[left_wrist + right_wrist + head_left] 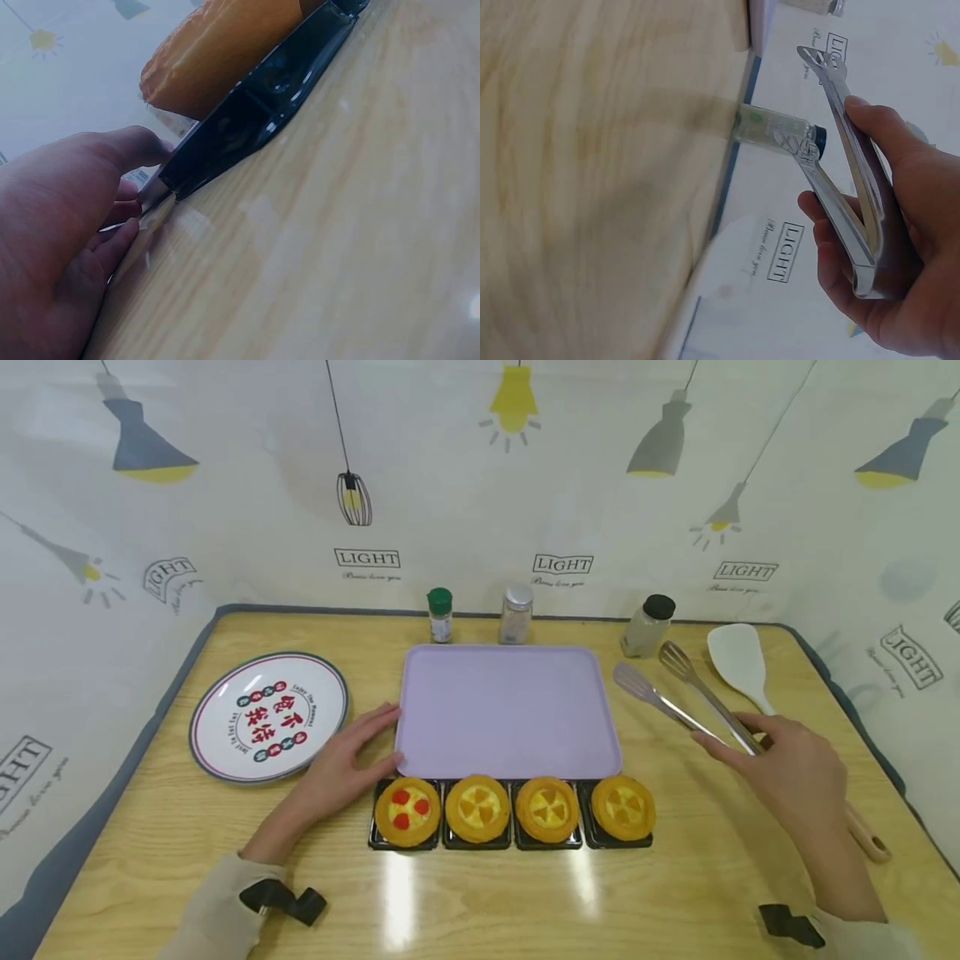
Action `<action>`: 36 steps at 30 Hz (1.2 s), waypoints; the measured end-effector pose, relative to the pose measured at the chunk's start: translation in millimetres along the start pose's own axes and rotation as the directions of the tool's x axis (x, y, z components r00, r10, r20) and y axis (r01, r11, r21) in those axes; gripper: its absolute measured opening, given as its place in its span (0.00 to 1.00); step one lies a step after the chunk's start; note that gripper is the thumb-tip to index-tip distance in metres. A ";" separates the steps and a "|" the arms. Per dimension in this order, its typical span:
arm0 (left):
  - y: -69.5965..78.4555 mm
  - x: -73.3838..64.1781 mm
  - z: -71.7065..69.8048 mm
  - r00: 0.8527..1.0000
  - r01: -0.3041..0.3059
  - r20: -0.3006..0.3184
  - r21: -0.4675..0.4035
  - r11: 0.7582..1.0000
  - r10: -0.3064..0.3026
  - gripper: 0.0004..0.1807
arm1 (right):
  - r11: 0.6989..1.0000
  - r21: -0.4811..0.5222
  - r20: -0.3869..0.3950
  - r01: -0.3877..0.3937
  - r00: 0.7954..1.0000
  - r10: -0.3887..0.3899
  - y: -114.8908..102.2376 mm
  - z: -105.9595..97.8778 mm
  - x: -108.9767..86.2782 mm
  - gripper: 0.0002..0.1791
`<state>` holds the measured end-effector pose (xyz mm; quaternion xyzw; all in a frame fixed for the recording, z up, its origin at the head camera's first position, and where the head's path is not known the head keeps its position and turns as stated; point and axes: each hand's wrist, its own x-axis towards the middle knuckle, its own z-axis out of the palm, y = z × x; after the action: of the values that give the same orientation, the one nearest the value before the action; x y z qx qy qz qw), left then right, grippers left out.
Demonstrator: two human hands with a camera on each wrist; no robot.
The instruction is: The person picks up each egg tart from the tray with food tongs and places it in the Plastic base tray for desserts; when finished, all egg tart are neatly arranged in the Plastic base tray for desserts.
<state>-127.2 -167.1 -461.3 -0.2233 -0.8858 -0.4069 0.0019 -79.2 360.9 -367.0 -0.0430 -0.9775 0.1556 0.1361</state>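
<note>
My right hand (795, 768) grips a pair of metal tongs (855, 161) around the handle. Their slotted ends stand apart, raised above the table at the right of the tray. The spread fingers and thumb of my left hand (348, 760) touch the left edge of a lilac tray (510, 710), which has nothing on it. In the left wrist view, the thumb (135, 146) lies at the tray's edge beside a black plastic holder (247, 112). Along the tray's near side stand several egg tarts (480, 808) in black holders, the leftmost with red pieces on top.
A white plate (217, 718) with red lettering lies left of the tray. Behind the tray stand a green-capped jar (441, 617) and a silver-capped shaker (516, 614). A black-capped jar (647, 628) and a white spatula (738, 660) are at the right. Patterned cloth (450, 485) rises behind the table.
</note>
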 end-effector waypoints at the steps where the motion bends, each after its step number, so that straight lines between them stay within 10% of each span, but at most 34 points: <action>1: 0.3 0.0 0.5 1.000 -0.003 0.000 -0.002 1.000 0.003 0.35 | 1.000 0.000 0.011 -0.005 1.000 0.005 0.2 3.0 1.1 0.38; 36: 2.3 -0.5 0.7 1.000 -0.010 -0.007 0.009 1.000 0.010 0.34 | 0.988 0.152 0.063 -0.038 0.998 0.029 24.0 40.7 0.9 0.36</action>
<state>-125.7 -165.5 -460.2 -0.2262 -0.8865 -0.4037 0.0082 -90.5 371.9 -411.5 -0.0441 -0.9655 0.2335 0.1068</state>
